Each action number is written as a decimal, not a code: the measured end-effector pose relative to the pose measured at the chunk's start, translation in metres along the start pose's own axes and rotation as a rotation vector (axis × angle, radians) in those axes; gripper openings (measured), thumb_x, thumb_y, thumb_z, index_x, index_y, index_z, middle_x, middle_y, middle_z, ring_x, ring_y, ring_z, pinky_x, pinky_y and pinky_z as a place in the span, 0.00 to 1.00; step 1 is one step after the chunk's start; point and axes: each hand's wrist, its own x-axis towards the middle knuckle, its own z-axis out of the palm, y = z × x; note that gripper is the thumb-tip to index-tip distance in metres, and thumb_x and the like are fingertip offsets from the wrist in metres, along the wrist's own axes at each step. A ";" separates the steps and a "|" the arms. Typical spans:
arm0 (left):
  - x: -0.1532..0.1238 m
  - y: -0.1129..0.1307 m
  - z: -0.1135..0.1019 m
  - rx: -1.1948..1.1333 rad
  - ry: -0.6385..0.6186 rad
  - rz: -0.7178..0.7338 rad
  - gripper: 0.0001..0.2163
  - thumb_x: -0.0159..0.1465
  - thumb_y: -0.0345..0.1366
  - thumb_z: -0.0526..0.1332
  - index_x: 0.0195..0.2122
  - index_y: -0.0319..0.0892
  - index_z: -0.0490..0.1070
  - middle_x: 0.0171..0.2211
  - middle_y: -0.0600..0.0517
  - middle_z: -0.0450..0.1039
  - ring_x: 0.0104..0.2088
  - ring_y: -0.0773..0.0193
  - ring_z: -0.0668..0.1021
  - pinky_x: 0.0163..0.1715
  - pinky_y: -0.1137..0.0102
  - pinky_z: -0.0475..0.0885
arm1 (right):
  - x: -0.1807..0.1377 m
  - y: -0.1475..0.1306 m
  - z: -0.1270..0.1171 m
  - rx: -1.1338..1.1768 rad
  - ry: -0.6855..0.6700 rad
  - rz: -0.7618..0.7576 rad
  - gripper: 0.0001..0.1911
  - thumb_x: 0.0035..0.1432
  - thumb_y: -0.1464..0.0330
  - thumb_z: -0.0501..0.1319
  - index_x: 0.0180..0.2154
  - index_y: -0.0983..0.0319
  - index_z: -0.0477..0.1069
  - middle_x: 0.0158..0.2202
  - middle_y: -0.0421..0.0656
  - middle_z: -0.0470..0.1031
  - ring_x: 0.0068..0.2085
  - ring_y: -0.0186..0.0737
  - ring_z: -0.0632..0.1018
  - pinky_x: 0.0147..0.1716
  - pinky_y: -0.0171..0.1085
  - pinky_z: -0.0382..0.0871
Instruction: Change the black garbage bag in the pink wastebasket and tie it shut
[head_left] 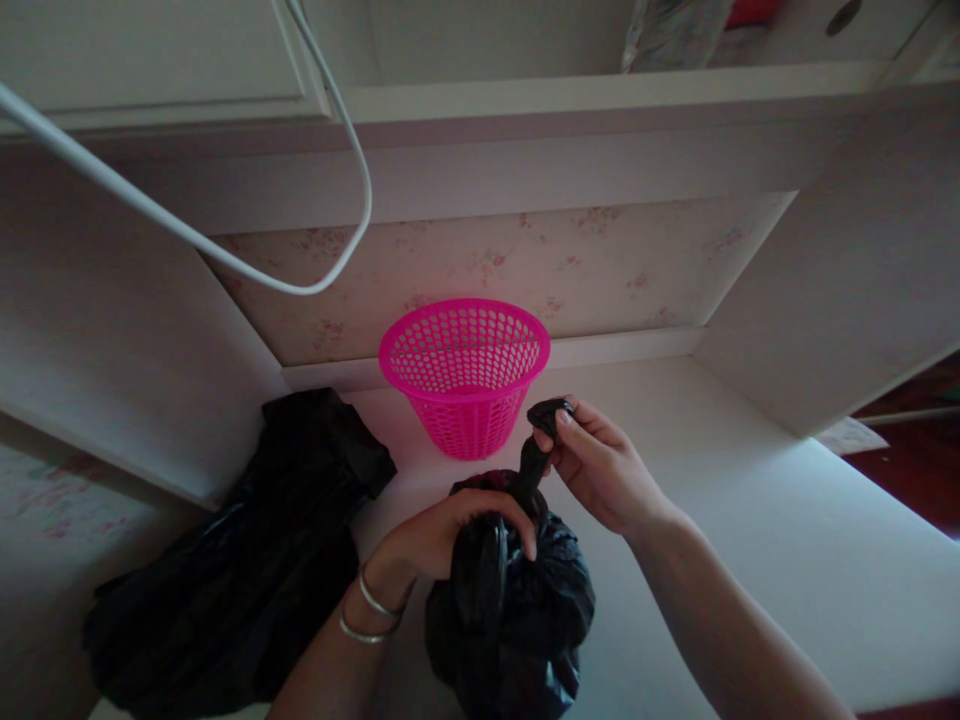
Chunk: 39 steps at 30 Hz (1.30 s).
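Observation:
A full black rubbish bag (510,610) stands on the white floor (750,540) in front of me. My left hand (450,535), with thin bangles at the wrist, is closed round the bag's gathered neck. My right hand (600,465) pinches the twisted top end of the bag and holds it up. Just behind the bag sits a pink plastic mesh basket (465,375), upright and empty as far as I can see.
A second, larger black bag (247,560) lies slumped at the left against a white panel. A white cable (225,250) loops down in front of the flowered wall. White furniture sides close in left and right; dark wooden floor (915,460) shows far right.

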 end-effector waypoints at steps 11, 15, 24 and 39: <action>-0.001 -0.015 0.007 -0.396 0.336 -0.096 0.18 0.46 0.49 0.78 0.27 0.41 0.78 0.16 0.56 0.66 0.16 0.71 0.66 0.16 0.75 0.56 | 0.001 -0.004 -0.001 -0.066 0.100 -0.095 0.15 0.58 0.56 0.71 0.34 0.59 0.73 0.30 0.39 0.75 0.30 0.34 0.74 0.29 0.34 0.73; 0.001 -0.011 0.008 -0.359 0.350 -0.068 0.19 0.45 0.49 0.79 0.27 0.42 0.77 0.17 0.57 0.65 0.17 0.73 0.64 0.18 0.76 0.55 | -0.001 -0.003 0.001 -0.035 0.076 -0.061 0.14 0.57 0.57 0.71 0.35 0.60 0.74 0.31 0.39 0.76 0.29 0.33 0.75 0.30 0.33 0.73; 0.005 -0.034 0.009 -0.453 0.419 -0.061 0.20 0.54 0.52 0.75 0.38 0.44 0.74 0.12 0.65 0.56 0.12 0.76 0.55 0.14 0.78 0.51 | -0.001 -0.002 0.005 -0.047 0.110 -0.073 0.14 0.57 0.57 0.72 0.35 0.60 0.76 0.31 0.39 0.77 0.30 0.33 0.77 0.31 0.33 0.76; 0.010 -0.028 0.023 -0.307 0.666 0.047 0.22 0.57 0.55 0.71 0.41 0.43 0.72 0.30 0.56 0.77 0.29 0.65 0.77 0.33 0.70 0.72 | -0.045 -0.025 0.022 -0.906 -0.462 -0.399 0.12 0.63 0.72 0.65 0.48 0.62 0.79 0.48 0.50 0.82 0.49 0.43 0.82 0.50 0.36 0.77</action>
